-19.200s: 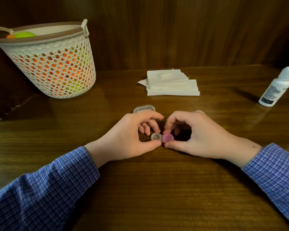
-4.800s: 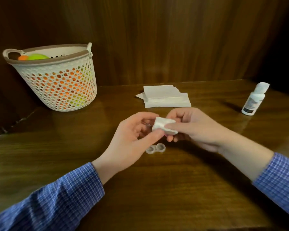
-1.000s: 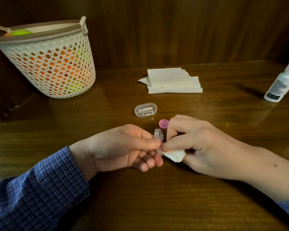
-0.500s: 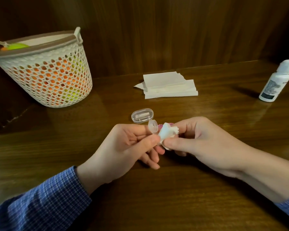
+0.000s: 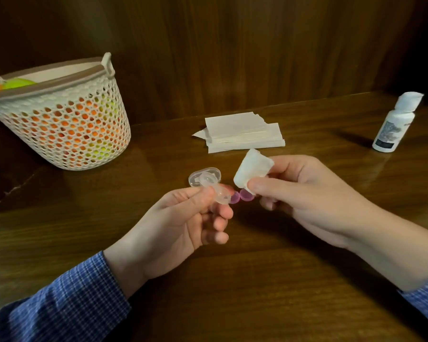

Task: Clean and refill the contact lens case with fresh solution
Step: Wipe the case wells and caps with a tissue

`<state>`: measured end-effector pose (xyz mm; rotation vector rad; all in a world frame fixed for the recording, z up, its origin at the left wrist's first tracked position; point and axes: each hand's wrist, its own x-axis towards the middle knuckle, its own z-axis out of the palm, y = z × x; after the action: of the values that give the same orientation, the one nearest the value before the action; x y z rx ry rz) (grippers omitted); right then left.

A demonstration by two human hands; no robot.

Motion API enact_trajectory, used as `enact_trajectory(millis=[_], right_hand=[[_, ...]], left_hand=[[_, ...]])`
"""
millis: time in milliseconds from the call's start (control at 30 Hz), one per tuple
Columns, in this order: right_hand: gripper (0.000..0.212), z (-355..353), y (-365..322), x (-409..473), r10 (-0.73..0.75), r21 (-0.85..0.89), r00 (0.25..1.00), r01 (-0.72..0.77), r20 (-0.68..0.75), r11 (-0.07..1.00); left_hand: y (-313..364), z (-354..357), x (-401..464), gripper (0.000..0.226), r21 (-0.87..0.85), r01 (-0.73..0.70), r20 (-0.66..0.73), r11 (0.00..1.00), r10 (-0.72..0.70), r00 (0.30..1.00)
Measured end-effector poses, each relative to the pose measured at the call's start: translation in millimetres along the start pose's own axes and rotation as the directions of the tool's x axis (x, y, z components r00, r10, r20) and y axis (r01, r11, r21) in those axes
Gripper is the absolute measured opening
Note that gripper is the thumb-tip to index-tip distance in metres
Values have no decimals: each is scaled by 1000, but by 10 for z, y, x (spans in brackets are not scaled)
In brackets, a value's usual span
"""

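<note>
We see both forearms in blue checked sleeves reaching in from the near edge, the hands raised just above the counter (image 5: pixel 307 304). The left hand (image 5: pixel 183 218) is turned palm inward, thumb and forefinger pinching the clear contact lens case (image 5: pixel 211 187), which tilts up and away; the lower fingers curl loosely beneath. The right hand (image 5: pixel 307 193) sits just beside it, thumb and fingers pinching a crumpled white tissue wad (image 5: pixel 251 169), held apart from the case. Two pink caps (image 5: pixel 242 195) lie on the counter between the hands, close together. A clear oval lid (image 5: pixel 195 175) rests just behind the case. The white solution bottle (image 5: pixel 393 124) stands well apart to the right; we note a printed label, too blurred to read. A stack of folded tissues (image 5: pixel 242 135) lies beyond the hands. A perforated basket (image 5: pixel 59 119) stands far left.
</note>
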<state>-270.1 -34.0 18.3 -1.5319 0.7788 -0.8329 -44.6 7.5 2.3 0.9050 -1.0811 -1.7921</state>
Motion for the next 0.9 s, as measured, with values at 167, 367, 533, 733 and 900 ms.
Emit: enact_trajectory(millis=[167,367,533,733,900], right_hand=[[18,33,101,-29,-446,-501,891,427,88,753],[21,26,181,-18,-599,-653,737,624,311,429],[19,11,193,-5,-569,-632,729,654,380,416],[22,-2,174,-24,-489,-631,770,626,410,457],[21,33,159,-52,-366,-647,825,565,431,511]], left_hand=[[6,-43,9,27,-116,155,148,981,-138,979],[17,-88,-2,23,-126,318,281,940,-274,920],[33,-88,-14,19,-110,358,311,927,-310,898],[39,-83,-9,21,-74,357,268,931,-326,906],[11,-70,-24,23,-10,320,224,947,-310,924]])
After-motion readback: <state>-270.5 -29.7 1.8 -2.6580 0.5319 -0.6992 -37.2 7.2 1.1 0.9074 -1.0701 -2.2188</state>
